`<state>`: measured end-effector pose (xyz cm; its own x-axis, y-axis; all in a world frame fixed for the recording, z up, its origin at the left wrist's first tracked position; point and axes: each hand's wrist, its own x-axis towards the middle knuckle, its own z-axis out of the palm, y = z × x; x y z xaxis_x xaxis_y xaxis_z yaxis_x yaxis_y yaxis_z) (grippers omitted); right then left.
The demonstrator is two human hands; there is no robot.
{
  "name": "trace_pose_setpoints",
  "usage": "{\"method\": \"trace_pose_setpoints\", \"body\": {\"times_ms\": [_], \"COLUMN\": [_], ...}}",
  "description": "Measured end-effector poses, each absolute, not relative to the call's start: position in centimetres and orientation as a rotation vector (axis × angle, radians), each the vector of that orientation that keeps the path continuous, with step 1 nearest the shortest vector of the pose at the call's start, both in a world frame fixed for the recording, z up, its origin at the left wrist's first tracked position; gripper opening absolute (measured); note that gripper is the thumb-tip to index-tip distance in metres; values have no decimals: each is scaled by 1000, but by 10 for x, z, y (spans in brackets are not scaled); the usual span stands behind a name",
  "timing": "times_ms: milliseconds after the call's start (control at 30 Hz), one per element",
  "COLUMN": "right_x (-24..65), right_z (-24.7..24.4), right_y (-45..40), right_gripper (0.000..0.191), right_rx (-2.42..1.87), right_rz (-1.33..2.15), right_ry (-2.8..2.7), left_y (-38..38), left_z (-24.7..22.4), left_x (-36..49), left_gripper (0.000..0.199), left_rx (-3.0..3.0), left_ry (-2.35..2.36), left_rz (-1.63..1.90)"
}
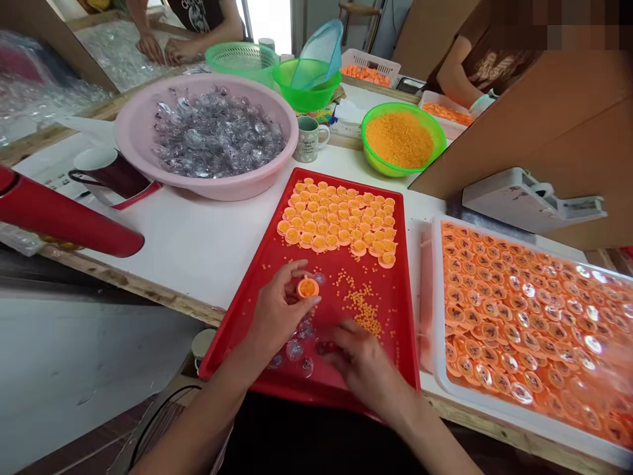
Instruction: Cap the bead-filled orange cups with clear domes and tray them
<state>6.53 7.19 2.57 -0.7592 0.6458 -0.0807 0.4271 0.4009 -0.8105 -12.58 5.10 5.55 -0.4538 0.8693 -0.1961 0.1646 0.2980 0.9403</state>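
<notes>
Over the red tray (pixel 237 330), my left hand (pixel 279 307) holds a small orange cup (pixel 308 287) between thumb and fingers, its open top facing up with orange bits inside. My right hand (pixel 363 363) is low over the tray, right of several clear domes (pixel 295 349); its fingers are curled and blurred, and anything between them is too unclear to name. Rows of filled orange cups (pixel 336 214) cover the tray's far half. Loose orange beads (pixel 364 310) lie scattered beyond my right hand.
A pink basin (pixel 133 132) of clear domes stands at the back left, beside a mug (pixel 307 140). Behind the tray is a green bowl (pixel 368 148) of orange beads. A white bin (pixel 438 297) of finished orange pieces sits right. Two other people work across the table.
</notes>
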Motion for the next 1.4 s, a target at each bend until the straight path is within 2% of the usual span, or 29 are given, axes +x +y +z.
{"method": "trace_pose_setpoints", "body": {"times_ms": [167, 367, 533, 633, 767, 867, 1000, 1200, 1400], "right_x": [57, 78, 89, 93, 100, 104, 104, 99, 93], "right_z": [20, 14, 30, 36, 35, 34, 36, 36, 33], "right_y": [57, 80, 89, 90, 90, 88, 84, 80, 74], "right_gripper": [26, 11, 26, 23, 14, 9, 16, 18, 15], "right_rx": [-895, -1239, -1189, -1134, -1180, -1232, -1190, -1198, -1248], "right_rz": [1070, 1519, 1934, 2003, 1827, 1570, 1142, 1095, 843], "right_ry": [-2613, -1861, -1229, -1022, -1137, -1404, -1723, -1715, -1728], "left_y": [45, 45, 50, 53, 56, 58, 61, 64, 63], "left_z": [54, 61, 56, 55, 63, 69, 71, 63, 55], "left_x": [-127, -118, -103, -97, -88, -77, -66, -62, -59], "left_gripper": [41, 42, 37, 38, 38, 39, 37, 33, 31], "left_rx": [914, 794, 935, 944, 820, 709, 683, 796, 752], "left_ry": [1816, 1677, 1651, 1622, 1481, 1361, 1358, 1408, 1471], "left_rz": [1143, 1051, 1036, 1014, 1002, 1004, 1058, 1141, 1204]}}
